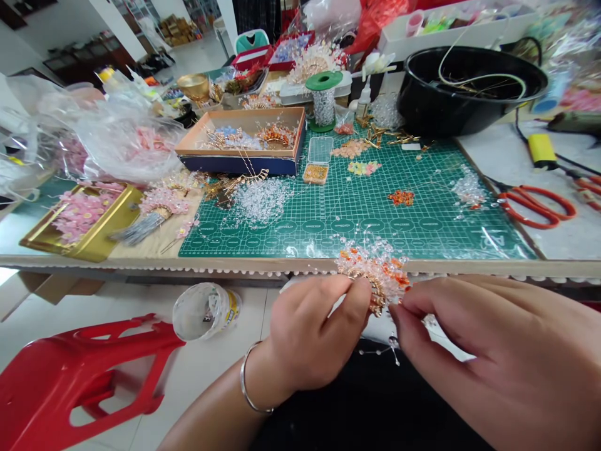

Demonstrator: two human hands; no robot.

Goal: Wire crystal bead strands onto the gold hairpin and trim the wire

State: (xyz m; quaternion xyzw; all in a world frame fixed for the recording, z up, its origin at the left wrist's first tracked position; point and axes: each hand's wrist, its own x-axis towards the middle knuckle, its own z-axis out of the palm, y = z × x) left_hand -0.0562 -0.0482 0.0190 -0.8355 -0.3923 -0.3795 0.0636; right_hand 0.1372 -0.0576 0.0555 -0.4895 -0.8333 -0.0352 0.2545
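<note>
The left hand (319, 332) is pinching a gold-wired ornament (378, 275) of orange and clear beads between thumb and fingers, a bangle (247, 379) circling its wrist. The right hand (493, 357) is nearly closed, its fingertips (398, 313) gripping the ornament's other side. The ornament is hovering just off the near edge of the green cutting mat (357, 207). Orange-handled scissors (535, 203) are lying right of the mat, and a box of beaded pieces (244, 141) is sitting beyond its left corner.

a craft workshop: green cutting mat (300, 210), loose crystal beads (260, 200)
</note>
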